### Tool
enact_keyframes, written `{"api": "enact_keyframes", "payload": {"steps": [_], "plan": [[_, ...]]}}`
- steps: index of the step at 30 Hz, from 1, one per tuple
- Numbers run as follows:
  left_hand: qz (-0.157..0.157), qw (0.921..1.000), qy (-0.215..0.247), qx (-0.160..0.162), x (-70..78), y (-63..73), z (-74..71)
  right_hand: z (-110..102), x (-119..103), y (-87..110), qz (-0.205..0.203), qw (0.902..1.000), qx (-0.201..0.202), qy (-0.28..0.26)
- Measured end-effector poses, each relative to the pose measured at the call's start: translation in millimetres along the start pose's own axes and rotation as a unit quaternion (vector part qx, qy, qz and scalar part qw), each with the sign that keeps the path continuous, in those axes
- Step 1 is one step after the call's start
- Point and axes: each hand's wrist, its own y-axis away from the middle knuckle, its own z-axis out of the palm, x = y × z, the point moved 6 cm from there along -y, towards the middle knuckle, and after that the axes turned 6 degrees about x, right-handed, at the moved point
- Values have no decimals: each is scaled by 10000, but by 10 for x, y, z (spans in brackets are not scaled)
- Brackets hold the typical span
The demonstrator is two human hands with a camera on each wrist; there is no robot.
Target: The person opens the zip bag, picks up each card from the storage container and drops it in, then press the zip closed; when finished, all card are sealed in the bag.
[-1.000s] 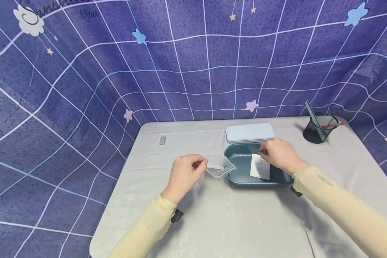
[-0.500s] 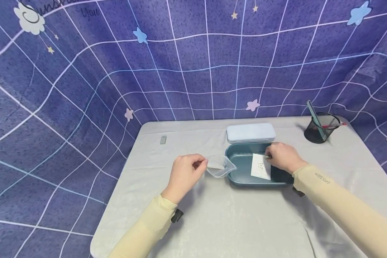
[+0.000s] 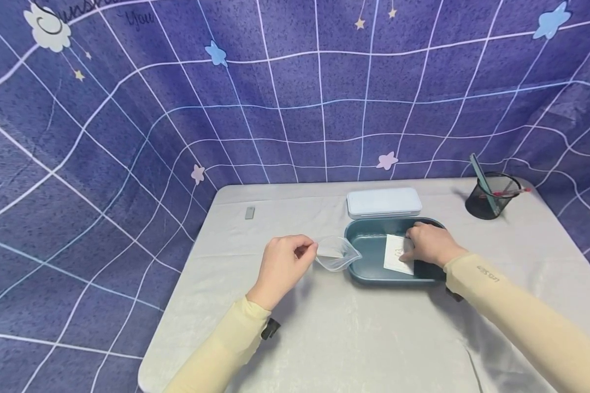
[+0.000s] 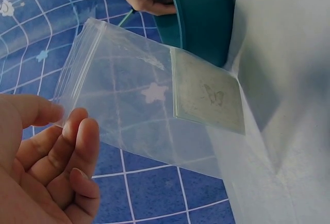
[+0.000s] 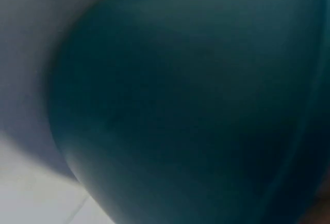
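Observation:
A clear zip bag hangs from my left hand, whose thumb and fingers pinch it near the zip edge. Inside the bag, at its lower end, lies a pale card with a butterfly print; in the head view the bag's mouth gapes toward a dark teal box. My right hand reaches into that box. Its thumb and forefinger stand apart over the right part of a white card with a small line drawing. The right wrist view shows mostly the box's outer wall; the fingertips are hidden there.
A light blue pencil case lies just behind the box. At the back right stands a black mesh pen cup with a teal strip and a red-tipped stick in it. A small grey block lies at the back left.
My right hand has moved down and slightly right into the box, its thumb and forefinger now spread over the card. The drawing visible on the card looks different. The left hand stays with the bag.

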Motion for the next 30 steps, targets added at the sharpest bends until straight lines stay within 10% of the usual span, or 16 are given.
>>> {"api": "enact_keyframes", "payload": {"steps": [30], "plan": [[-15,10000,-84,26,-16,11,-9,-435,-142,61,-502,9885,1407,-219]]}}
